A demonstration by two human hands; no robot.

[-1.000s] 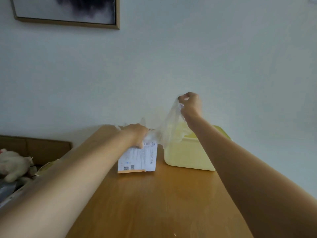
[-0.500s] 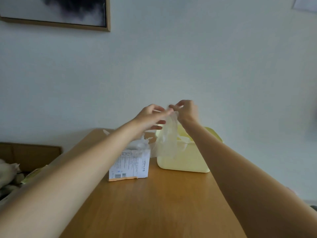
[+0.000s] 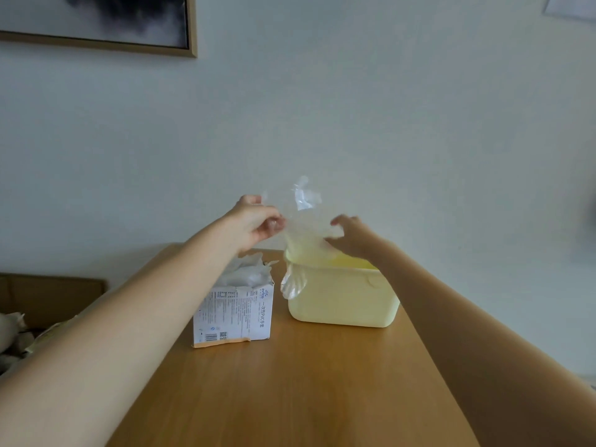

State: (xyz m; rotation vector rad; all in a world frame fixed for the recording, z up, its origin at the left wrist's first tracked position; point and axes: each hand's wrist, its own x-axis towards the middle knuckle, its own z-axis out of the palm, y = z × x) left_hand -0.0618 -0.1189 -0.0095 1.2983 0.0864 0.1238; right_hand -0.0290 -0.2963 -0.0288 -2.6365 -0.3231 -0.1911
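Clear glove (image 3: 303, 230) above yellow tub (image 3: 342, 301); box (image 3: 235, 314) holds gloves (image 3: 248, 274).

A pale wall (image 3: 387, 91) carries a wood-framed picture (image 3: 96, 21) (dark, cloudy) behind the wooden table (image 3: 290, 398).

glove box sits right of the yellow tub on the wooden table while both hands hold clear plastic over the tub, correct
No: the head view shows the glove box left of the yellow tub, not right. The rest holds: both stand on the wooden table, and the left hand and right hand hold the clear plastic over the tub.
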